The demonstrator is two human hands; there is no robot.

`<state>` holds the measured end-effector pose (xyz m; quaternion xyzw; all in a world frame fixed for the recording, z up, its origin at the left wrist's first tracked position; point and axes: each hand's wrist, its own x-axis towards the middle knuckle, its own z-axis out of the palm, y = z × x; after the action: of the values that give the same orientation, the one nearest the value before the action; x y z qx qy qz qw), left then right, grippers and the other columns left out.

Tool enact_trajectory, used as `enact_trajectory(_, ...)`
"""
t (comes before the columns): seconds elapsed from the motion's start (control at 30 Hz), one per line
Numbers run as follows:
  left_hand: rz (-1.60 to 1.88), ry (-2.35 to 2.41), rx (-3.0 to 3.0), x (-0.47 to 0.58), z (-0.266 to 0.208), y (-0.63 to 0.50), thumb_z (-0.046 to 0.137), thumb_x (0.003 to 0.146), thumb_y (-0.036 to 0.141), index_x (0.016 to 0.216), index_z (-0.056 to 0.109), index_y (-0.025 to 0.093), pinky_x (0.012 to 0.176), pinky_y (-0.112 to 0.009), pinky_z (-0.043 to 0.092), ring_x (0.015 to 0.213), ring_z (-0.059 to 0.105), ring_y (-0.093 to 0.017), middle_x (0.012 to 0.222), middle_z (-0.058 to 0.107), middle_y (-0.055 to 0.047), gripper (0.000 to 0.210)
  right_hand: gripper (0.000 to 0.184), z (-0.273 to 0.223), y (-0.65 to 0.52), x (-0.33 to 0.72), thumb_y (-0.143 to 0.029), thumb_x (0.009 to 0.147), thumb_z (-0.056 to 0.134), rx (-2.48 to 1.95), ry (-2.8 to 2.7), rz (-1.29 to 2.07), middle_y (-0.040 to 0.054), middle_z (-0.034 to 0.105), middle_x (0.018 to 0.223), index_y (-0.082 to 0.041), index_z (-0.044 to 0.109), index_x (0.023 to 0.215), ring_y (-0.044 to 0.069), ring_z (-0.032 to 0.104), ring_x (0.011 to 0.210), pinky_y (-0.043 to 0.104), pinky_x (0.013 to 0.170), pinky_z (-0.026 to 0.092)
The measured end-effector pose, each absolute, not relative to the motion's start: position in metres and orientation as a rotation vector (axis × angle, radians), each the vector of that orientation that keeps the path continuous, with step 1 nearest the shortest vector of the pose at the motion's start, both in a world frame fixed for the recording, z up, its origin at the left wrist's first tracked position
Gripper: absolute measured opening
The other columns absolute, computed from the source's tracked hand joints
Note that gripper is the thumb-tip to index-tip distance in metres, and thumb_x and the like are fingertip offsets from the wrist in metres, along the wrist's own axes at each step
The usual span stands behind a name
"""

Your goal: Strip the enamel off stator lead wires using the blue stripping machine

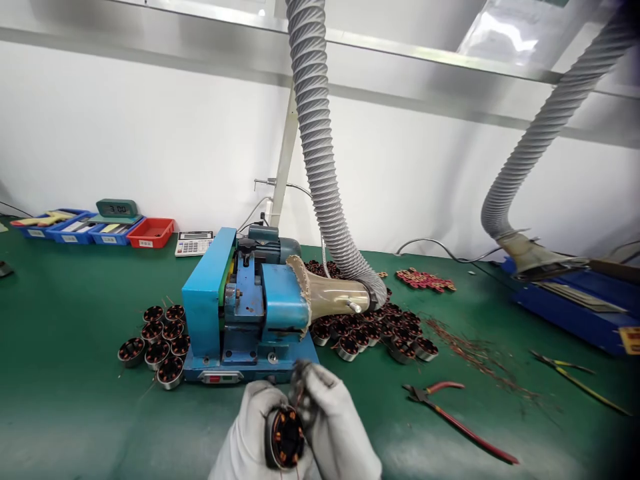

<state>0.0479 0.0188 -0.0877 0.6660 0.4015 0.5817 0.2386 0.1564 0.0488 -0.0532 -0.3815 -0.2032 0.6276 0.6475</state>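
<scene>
My left hand [245, 433], in a white glove, is closed around a wound motor stator [289, 437]. Copper coils and a dark centre face me, and thin wire ends hang from its lower edge. Just to the right, my right hand [345, 433], gloved too, has its fingers pinched together at the stator's upper edge. Its fingertips are dark and blurred, so what they pinch is unclear. Behind both hands stands a blue belt-driven machine [243, 333] with a red and green switch at its base.
More stators [156, 350] stand left of the machine, and many others [370, 333] to its right. Red-handled cutters [460, 420], yellow-handled pliers [580, 380] and wire scraps [475, 353] lie at right. A grey hose [320, 133] comes down to the machine. Small bins [150, 232] line the back left.
</scene>
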Motion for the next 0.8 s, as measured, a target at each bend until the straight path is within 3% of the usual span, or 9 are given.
enact_trajectory(0.1,1.633,1.189,1.750,0.055,-0.085,0.023,0.056,0.060,0.012,0.095,0.047,0.024,0.070,-0.027,0.048,0.081,0.055,-0.016,0.090,0.048,-0.001,0.039,0.021,-0.056,0.058,0.166,-0.033,0.052,0.081,-0.822,-0.395,1.226,-0.0049,0.061,0.053,-0.021,0.069,0.064,0.006,0.049,0.046,0.015,0.044,0.042)
enact_trajectory(0.3,1.557,1.208,1.430,0.068,-0.102,0.045,0.058,0.064,0.019,0.099,0.055,0.021,0.078,-0.032,0.049,0.089,0.061,-0.022,0.098,0.060,-0.007,0.036,0.021,-0.088,0.058,0.155,-0.031,0.052,0.076,-1.086,-0.996,1.009,0.0073,0.071,0.073,-0.019,0.073,0.069,0.023,0.065,0.069,0.031,0.065,0.054)
enact_trajectory(0.47,1.457,1.131,1.087,0.074,-0.097,0.069,0.064,0.062,0.029,0.098,0.053,0.018,0.085,-0.036,0.048,0.090,0.062,-0.024,0.097,0.065,-0.010,0.040,0.019,-0.089,0.075,0.150,-0.030,0.068,0.062,-1.204,-1.126,0.895,0.0092,0.071,0.081,-0.018,0.073,0.078,0.024,0.066,0.077,0.034,0.073,0.054)
enact_trajectory(0.8,1.502,1.182,1.112,0.088,-0.104,0.087,0.061,0.066,0.018,0.099,0.052,0.017,0.087,-0.036,0.044,0.091,0.058,-0.021,0.100,0.057,-0.010,0.035,0.023,-0.090,0.094,0.160,-0.033,0.069,0.063,-1.187,-1.048,0.954,0.0107,0.072,0.081,-0.015,0.073,0.078,0.024,0.066,0.079,0.035,0.074,0.052)
